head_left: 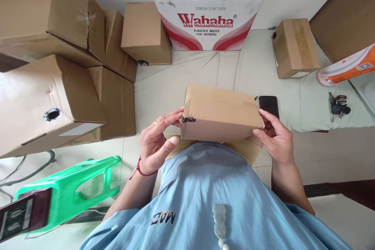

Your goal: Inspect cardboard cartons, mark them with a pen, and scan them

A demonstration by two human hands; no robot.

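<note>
Gripping the right end of an oblong brown cardboard box (219,103), the bare right hand (277,138) sets its thumb on the near lower edge and bends its fingers around the end, with the corner between them. The left hand (155,142), a red string bracelet (143,172) at its wrist, is loosely open; its fingertips meet the box's left end beside a dark, ragged patch (188,118) at the corner, and its thumb is spread away from the cardboard. The box is at the near edge of the surface under a pale grey-green cloth (252,70), just beyond the person's light blue shirt (199,187); whether it rests there or is lifted, I cannot tell. Just beyond the right hand lies a flat black rectangular object (269,105), and farther right a dark bunch of keys (339,105). On the far side stands a white and red Wahaha water carton (209,19), with a plain brown cardboard carton (145,31) to its left and a taped brown cardboard carton (295,49) to its right. Near left is a bright green plastic stool (63,191)
</note>
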